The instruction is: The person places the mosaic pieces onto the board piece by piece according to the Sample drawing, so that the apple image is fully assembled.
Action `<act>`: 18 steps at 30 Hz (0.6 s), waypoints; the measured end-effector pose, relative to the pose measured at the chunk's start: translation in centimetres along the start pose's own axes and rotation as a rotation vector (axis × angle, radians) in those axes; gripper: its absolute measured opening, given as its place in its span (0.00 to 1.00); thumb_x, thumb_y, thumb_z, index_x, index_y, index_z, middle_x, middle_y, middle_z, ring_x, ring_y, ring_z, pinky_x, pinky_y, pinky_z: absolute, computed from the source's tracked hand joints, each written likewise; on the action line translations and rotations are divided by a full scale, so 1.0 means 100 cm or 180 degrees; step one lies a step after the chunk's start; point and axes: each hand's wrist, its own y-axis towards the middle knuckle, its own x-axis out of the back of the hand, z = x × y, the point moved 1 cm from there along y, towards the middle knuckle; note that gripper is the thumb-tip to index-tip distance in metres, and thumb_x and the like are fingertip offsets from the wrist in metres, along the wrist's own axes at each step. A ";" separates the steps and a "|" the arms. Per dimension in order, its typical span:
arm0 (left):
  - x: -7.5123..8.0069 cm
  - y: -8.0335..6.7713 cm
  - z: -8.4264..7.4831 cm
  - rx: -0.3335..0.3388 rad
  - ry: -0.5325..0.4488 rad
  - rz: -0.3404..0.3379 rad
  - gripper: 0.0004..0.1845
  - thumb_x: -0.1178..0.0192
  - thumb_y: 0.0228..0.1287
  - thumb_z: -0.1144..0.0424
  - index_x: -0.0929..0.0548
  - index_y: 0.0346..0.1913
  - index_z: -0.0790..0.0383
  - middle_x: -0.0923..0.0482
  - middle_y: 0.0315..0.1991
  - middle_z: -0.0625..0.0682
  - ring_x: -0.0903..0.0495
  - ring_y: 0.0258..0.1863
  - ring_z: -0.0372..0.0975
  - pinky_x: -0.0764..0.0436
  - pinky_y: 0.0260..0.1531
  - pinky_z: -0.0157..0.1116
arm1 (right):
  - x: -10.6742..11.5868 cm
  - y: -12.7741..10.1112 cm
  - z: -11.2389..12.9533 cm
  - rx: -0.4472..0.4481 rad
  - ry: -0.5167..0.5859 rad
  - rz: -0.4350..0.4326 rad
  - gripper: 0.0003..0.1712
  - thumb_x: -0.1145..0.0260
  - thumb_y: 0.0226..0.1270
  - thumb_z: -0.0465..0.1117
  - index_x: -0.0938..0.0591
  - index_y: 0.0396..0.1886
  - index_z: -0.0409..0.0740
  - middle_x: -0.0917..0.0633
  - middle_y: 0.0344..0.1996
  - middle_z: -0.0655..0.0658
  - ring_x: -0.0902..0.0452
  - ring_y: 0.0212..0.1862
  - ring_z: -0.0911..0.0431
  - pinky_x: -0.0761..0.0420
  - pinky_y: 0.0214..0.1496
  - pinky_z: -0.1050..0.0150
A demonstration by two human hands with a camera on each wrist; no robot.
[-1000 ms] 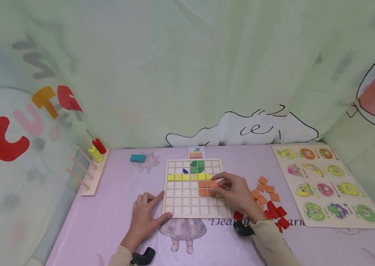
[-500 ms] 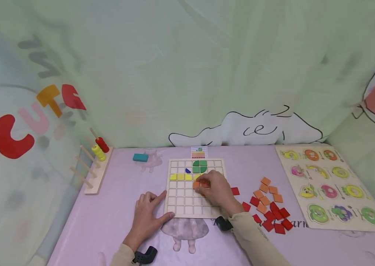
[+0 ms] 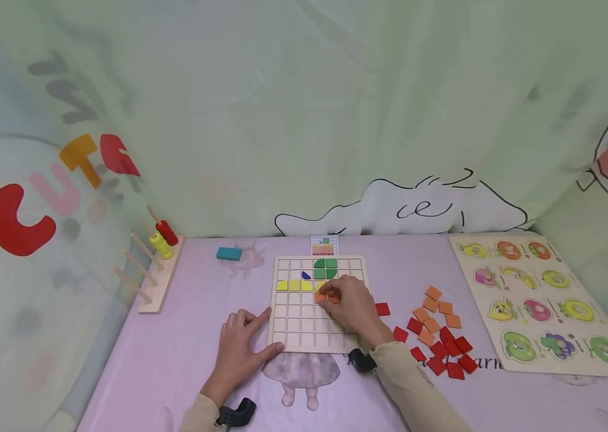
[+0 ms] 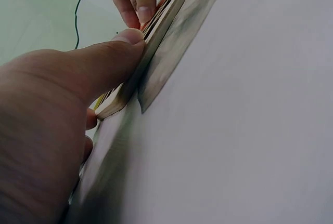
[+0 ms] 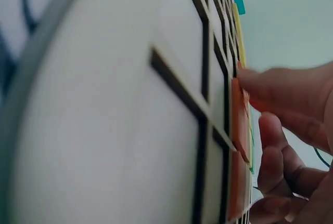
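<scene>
In the head view, my right hand (image 3: 355,305) pinches an orange square tile (image 3: 319,298) between thumb and fingertips, low over a wooden grid board (image 3: 293,327). Just right of it, more orange tiles (image 5: 238,182) sit in the grid, mostly hidden by the hand. A row of yellow tiles (image 3: 294,285) lies above, with a small blue piece (image 3: 306,275) and green pieces (image 3: 325,268) higher up. My left hand (image 3: 236,348) rests at the board's left side. Its extended thumb (image 4: 104,60) presses on the board's edge, and its index finger touches the left side.
Loose orange tiles (image 3: 433,306) and red tiles (image 3: 448,345) lie right of the board. Farther right is a fruit puzzle board (image 3: 538,288). A pattern card (image 3: 324,245) stands behind the grid, a teal block (image 3: 229,254) and a peg stand (image 3: 158,285) to the left.
My right hand has moved left across the board with an orange tile, uncovering red tiles by the sleeve. Over the last half second it barely moves. The left hand stays at the board's edge.
</scene>
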 end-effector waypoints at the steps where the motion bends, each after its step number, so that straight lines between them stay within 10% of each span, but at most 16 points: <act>1: 0.000 0.000 0.000 0.0003 0.0003 -0.0001 0.41 0.21 0.53 0.40 0.17 0.70 0.50 0.30 0.43 0.45 0.39 0.41 0.35 0.37 0.44 0.38 | 0.002 0.000 -0.001 0.0002 0.0029 0.0007 0.11 0.20 0.61 0.38 0.07 0.45 0.45 0.16 0.34 0.48 0.28 0.37 0.55 0.29 0.39 0.61; 18: 0.000 0.000 -0.002 0.0030 0.0008 0.0009 0.41 0.21 0.53 0.40 0.17 0.71 0.51 0.29 0.44 0.46 0.37 0.42 0.36 0.35 0.45 0.39 | 0.122 -0.050 -0.096 -0.0372 -0.0394 0.0230 0.23 0.21 0.63 0.42 0.12 0.57 0.42 0.15 0.48 0.37 0.22 0.48 0.45 0.16 0.41 0.57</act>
